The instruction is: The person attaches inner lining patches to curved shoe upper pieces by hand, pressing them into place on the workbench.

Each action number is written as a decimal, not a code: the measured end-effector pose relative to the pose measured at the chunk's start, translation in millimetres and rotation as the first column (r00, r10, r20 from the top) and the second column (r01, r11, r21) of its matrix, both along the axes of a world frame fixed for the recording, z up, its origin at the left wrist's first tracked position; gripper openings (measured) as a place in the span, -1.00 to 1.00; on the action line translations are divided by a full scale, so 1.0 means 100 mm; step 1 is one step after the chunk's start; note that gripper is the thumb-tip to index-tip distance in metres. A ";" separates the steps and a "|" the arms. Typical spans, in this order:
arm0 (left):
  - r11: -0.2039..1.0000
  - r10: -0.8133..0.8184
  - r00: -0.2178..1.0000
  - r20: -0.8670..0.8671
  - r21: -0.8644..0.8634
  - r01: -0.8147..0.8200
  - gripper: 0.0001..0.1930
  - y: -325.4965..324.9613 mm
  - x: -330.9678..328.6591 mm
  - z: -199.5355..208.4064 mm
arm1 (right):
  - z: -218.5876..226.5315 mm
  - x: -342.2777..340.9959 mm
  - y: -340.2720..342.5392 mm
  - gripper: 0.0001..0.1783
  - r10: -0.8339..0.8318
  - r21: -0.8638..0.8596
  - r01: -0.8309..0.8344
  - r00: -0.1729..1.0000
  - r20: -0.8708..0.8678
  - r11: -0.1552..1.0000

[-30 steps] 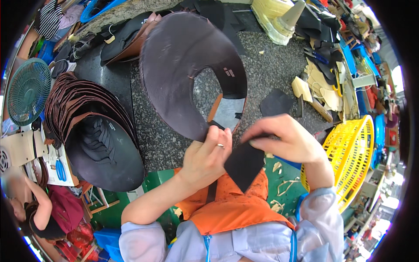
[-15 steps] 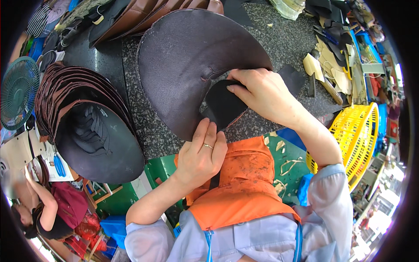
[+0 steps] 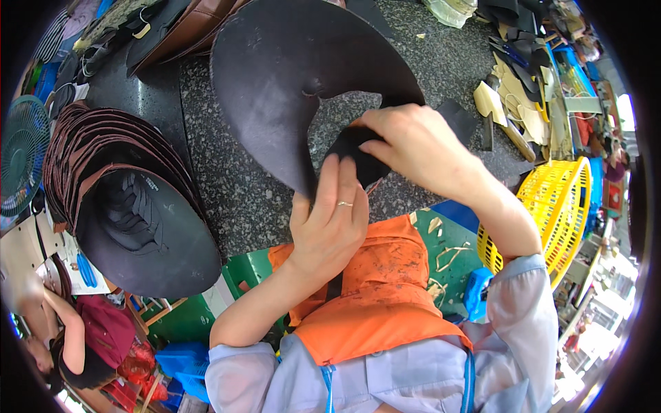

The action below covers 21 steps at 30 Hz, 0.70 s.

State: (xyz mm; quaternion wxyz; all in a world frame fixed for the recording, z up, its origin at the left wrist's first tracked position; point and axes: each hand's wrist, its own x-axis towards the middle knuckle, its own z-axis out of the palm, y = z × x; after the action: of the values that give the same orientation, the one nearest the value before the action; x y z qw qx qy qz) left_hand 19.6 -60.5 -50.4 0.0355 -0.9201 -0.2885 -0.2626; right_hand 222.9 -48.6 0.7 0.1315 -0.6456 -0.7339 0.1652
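A large, dark brown curved leather piece (image 3: 265,89) lies on the speckled stone worktop (image 3: 224,213), its two ends bent round toward me. A small black patch (image 3: 354,144) sits at the near opening between those ends. My right hand (image 3: 420,148) pinches the patch's upper edge between thumb and forefinger, beside the leather's right end. My left hand (image 3: 327,224), with a ring on one finger, presses its fingertips onto the patch's left side. Its thumb lies against the leather's left tip. The fingers partly hide where patch and leather meet.
A nested stack of similar curved leather pieces (image 3: 148,234) stands at the left. Brown leather parts (image 3: 182,31) lie at the far edge. To the right are a wooden-handled tool (image 3: 516,140), pale scraps (image 3: 527,103) and a yellow plastic basket (image 3: 544,213). Another person sits at lower left.
My left hand has moved up and right, its fingers now further over the patch. The patch looks more bent, and the leather's left tip has shifted with it. The view has shifted slightly.
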 end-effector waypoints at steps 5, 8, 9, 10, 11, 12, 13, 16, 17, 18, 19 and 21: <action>0.999 -0.033 0.998 -0.059 -0.035 0.031 -0.71 0.05 0.12 0.02 | 0.04 0.04 0.01 -0.79 -0.036 -0.072 0.043 0.994 0.101 0.996; 0.986 -0.080 0.992 -0.101 -0.157 0.064 -0.71 0.07 0.17 0.07 | 0.01 0.00 -0.02 -0.77 -0.016 -0.106 0.036 0.983 0.185 0.994; 0.985 -0.080 0.992 -0.100 -0.160 0.063 -0.71 0.08 0.19 0.09 | 0.03 0.01 -0.02 -0.77 -0.015 -0.108 0.036 0.982 0.186 0.993; 0.986 -0.081 0.989 -0.122 -0.154 0.062 -0.71 0.09 0.21 0.11 | 0.08 0.04 0.00 -0.76 0.012 -0.120 0.015 0.975 0.220 0.993; 0.987 -0.082 0.987 -0.141 -0.146 0.061 -0.71 0.11 0.23 0.12 | 0.14 0.07 0.02 -0.75 0.039 -0.130 -0.005 0.966 0.256 0.991; 0.988 -0.080 0.987 -0.136 -0.145 0.060 -0.71 0.12 0.22 0.13 | 0.24 0.11 0.04 -0.73 0.000 -0.154 0.061 0.931 0.365 0.986; 0.983 -0.093 0.987 -0.129 -0.171 0.070 -0.72 0.13 0.21 0.14 | 0.32 0.18 0.02 -0.73 0.022 -0.175 0.053 0.917 0.398 0.983; 0.979 -0.077 0.991 -0.114 -0.199 0.053 -0.74 0.18 0.21 0.15 | 0.43 0.01 -0.11 -0.71 0.158 -0.011 -0.169 0.897 0.413 0.986; 0.975 -0.075 0.992 -0.103 -0.217 0.051 -0.76 0.18 0.21 0.14 | 0.40 0.01 -0.17 -0.66 0.316 0.030 -0.343 0.892 0.323 0.939; 0.976 -0.078 0.993 -0.092 -0.212 0.057 -0.76 0.18 0.20 0.14 | 0.25 0.05 -0.26 -0.59 0.375 0.122 -0.441 0.854 0.361 0.889; 0.980 -0.057 0.995 -0.079 -0.194 0.041 -0.79 0.18 0.18 0.13 | 0.23 0.13 -0.33 -0.59 0.370 0.122 -0.441 0.851 0.373 0.889; 0.987 -0.014 0.997 -0.077 -0.159 0.002 -0.81 0.21 0.13 0.19 | 0.26 0.33 -0.41 -0.57 0.274 0.040 -0.315 0.876 0.398 0.948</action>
State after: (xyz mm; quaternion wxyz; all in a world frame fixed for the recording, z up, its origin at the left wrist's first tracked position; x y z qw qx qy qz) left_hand 32.2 -39.2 -31.4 -0.0280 -0.9306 -0.3034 -0.2029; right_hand 255.5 -89.6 26.2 -0.0093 -0.5381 -0.8427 0.0141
